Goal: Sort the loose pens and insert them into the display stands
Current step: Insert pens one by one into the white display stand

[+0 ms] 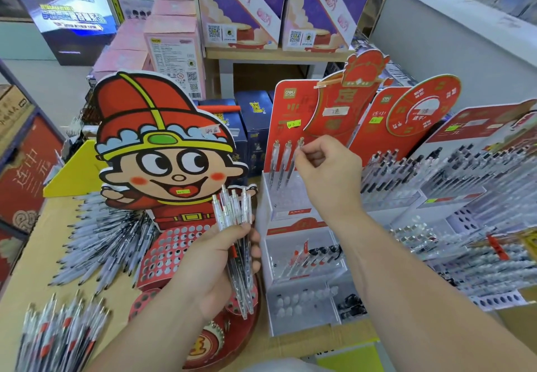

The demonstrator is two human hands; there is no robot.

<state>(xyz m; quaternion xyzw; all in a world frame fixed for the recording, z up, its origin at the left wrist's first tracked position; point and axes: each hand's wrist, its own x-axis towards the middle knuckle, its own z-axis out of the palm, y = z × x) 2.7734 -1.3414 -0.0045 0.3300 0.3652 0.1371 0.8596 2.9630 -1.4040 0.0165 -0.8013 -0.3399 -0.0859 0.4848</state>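
right hand (325, 168) pinches the pen (292, 168) at its top; shaft slants toward 7 o'clock into the stand (290, 212); left hand (209, 267) grips spare pens (235, 217).

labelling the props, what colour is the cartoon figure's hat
The hat is red with yellow bands, clearest in the head view.

Left hand (212, 261) grips pens (232, 212); right hand (328, 168) pinches pen (290, 169).

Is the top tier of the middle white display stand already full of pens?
No, only three pens stand in the top tier of the white display stand, and the right hand pinches one of them.
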